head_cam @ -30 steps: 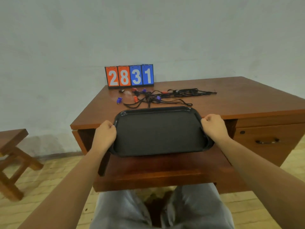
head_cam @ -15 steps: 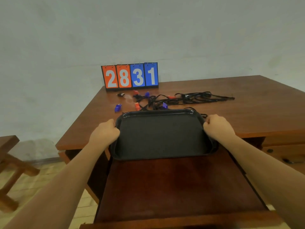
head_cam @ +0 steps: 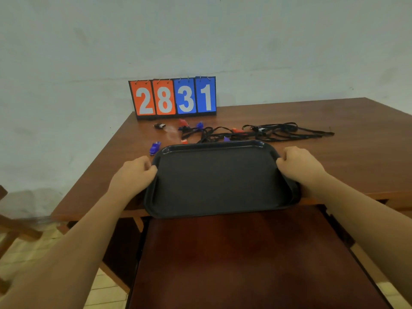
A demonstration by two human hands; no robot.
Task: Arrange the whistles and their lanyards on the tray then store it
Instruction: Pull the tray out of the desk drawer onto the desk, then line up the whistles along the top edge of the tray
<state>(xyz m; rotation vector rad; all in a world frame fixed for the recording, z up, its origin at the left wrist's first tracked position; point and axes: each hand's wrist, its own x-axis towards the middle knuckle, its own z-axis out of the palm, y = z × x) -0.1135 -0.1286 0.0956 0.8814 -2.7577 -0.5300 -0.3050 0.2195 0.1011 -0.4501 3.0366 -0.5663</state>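
Jutting out nearest the camera, a dark reddish-brown pull-out wooden board (head_cam: 245,264), set lower than the desk top. Gripping a black rectangular plastic tray (head_cam: 218,181) by its short sides: left hand (head_cam: 133,175) curled round the left rim, right hand (head_cam: 301,166) curled round the right rim, fingertips tucked out of sight. Tray straddling the front edge of the brown wooden desk (head_cam: 356,157), near edge above the board, far edge above the desk top; resting or lifted, cannot tell.

Just past the tray's far left corner, a small blue plastic whistle (head_cam: 155,147) lying on the desk. Behind the far rim, a tangle of black cord lanyards (head_cam: 278,133) trailing off to the right, with small red, orange and blue whistles caught among the cords, too small to count. Farther back and left, a small black whistle (head_cam: 159,126), apart from the tangle.

Standing at the desk's back edge against the pale wall, a flip scoreboard (head_cam: 172,97) with two orange and two blue cards, reading 2831. Off to the left, part of a wooden stool (head_cam: 13,226).
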